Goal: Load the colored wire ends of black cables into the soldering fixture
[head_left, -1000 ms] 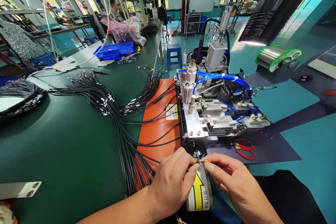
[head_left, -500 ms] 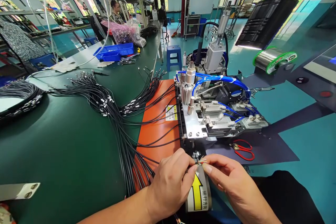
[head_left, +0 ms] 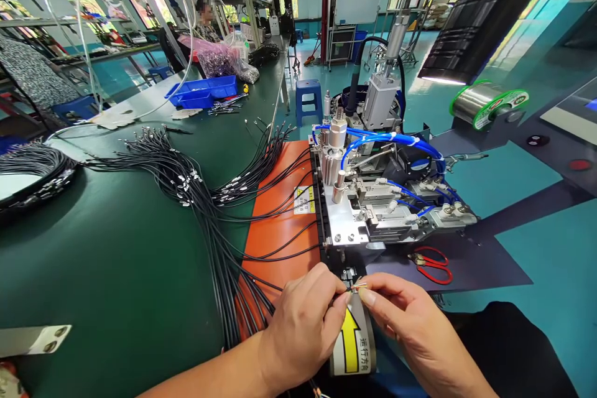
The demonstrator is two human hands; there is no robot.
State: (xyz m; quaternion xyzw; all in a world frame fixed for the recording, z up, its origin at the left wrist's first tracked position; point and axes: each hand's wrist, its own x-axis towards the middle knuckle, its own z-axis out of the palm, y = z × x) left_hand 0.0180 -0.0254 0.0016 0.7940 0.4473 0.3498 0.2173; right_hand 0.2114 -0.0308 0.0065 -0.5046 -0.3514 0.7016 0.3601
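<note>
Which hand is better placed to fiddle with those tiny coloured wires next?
Probably the right hand: its fingers are right by the thin coloured wires' tips, while the left hand pinches the thin black cable behind them.

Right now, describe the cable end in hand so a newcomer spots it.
Find the silver machine; nearer you is a yellow arrow. Just beyond its tip, the left hand and right hand meet at a cable end. Unlike the black cables draped over the orange sheet, it is held, thin coloured wires showing.

Left hand (head_left: pixel 308 317), right hand (head_left: pixel 413 317), pinched cable end (head_left: pixel 359 286)
</note>
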